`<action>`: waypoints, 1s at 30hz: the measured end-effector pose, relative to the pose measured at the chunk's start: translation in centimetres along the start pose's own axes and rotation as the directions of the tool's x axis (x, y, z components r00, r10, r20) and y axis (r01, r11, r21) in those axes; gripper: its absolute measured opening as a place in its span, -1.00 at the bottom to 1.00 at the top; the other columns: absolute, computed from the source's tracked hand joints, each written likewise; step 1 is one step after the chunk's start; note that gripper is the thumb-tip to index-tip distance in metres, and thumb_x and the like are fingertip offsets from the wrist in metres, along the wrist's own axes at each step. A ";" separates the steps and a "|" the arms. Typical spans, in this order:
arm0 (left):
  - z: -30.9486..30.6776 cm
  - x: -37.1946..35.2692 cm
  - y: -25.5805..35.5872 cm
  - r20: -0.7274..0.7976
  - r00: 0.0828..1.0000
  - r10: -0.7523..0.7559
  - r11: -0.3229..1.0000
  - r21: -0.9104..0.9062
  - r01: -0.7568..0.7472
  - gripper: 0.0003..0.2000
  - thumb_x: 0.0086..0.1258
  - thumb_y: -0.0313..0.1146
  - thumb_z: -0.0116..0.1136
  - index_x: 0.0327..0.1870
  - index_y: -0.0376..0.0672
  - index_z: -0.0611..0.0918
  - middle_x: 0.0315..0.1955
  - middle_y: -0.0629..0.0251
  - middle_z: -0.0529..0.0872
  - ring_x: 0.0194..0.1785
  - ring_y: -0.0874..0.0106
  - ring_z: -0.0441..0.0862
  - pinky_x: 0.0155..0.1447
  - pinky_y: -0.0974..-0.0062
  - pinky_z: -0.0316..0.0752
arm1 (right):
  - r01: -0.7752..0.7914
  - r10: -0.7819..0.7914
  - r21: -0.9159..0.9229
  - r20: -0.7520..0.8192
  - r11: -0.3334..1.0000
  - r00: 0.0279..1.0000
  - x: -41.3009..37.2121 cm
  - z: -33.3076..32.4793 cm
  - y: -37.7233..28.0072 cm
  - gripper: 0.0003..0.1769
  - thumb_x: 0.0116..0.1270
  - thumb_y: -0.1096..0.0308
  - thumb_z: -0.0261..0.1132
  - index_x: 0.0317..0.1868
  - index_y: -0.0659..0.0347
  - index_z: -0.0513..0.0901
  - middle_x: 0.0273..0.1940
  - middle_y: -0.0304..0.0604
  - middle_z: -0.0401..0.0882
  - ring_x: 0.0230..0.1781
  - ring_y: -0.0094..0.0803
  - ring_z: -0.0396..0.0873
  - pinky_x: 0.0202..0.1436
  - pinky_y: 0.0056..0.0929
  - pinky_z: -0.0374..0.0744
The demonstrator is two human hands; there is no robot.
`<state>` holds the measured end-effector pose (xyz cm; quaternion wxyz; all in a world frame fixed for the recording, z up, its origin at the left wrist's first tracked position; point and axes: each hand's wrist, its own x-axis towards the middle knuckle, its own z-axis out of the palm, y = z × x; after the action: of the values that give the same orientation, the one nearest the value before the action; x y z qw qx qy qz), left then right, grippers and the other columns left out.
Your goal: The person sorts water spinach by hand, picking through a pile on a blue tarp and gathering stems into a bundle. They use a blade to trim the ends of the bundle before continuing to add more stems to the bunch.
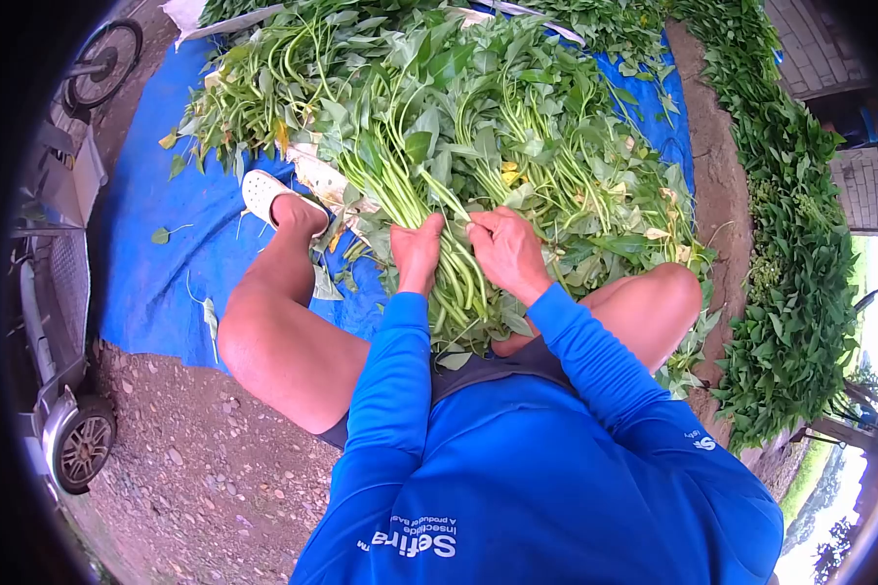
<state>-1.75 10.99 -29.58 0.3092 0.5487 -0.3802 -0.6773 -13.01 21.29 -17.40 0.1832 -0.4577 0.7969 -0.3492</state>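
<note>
My left hand [417, 252] is closed around a thick bunch of water spinach [392, 183]. The leafy tops point away from me, and the cut stem ends [460, 283] hang over my lap. Just to the right, my right hand [507, 249] is closed in a pinch at the bunch's edge. A pale stem [446, 198] runs into its fingertips, which are partly hidden. Beyond both hands spreads a large heap of the same loose greens [546, 117], with some yellowed leaves among them.
A blue tarp [156, 234] lies under the heap. My left foot wears a white clog [260, 195]. Bundled greens [790, 292] are stacked along the right. A vehicle wheel [85, 444] stands at left on gravel [205, 458], with another wheel [105, 64] farther back.
</note>
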 end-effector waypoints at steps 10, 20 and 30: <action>-2.1 0.4 -2.0 0.235 0.924 -0.300 0.886 -0.289 0.362 -0.51 0.39 -0.29 0.40 0.25 -0.38 0.59 0.01 0.08 0.79 -0.03 0.26 0.78 0.07 0.22 0.73 | -0.444 0.435 0.000 0.198 0.896 0.878 -2.2 4.9 3.7 -0.65 0.40 0.12 0.34 -0.12 0.24 0.86 -0.23 0.14 0.83 -0.18 0.03 0.80 0.04 -0.16 0.70; -1.6 -1.2 -1.4 0.180 0.978 -0.107 0.963 -0.226 0.147 -0.38 0.35 -0.30 0.62 0.36 -0.34 0.57 0.12 0.15 0.78 0.06 0.36 0.74 0.18 0.35 0.65 | -0.483 0.445 0.067 0.296 0.873 0.845 -2.2 5.2 2.8 -0.64 0.41 0.05 0.39 -0.21 0.21 0.87 -0.27 0.09 0.82 -0.23 -0.07 0.78 0.00 -0.16 0.69; -0.6 -2.2 -0.2 0.034 0.997 -0.066 0.953 -0.295 0.073 -0.55 0.34 -0.40 0.58 0.17 -0.37 0.66 -0.03 0.17 0.81 -0.02 0.37 0.78 0.15 0.32 0.70 | -0.519 0.497 0.478 0.184 0.709 0.848 -2.9 7.1 3.3 -0.78 0.58 0.32 0.38 0.01 0.35 0.74 -0.18 -0.19 0.79 -0.19 -0.50 0.67 -0.04 -0.41 0.66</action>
<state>-0.74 12.84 -28.74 0.3594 0.5014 -0.2584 -0.7434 -9.20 22.17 -24.77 0.4030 -0.1627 0.7660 -0.4737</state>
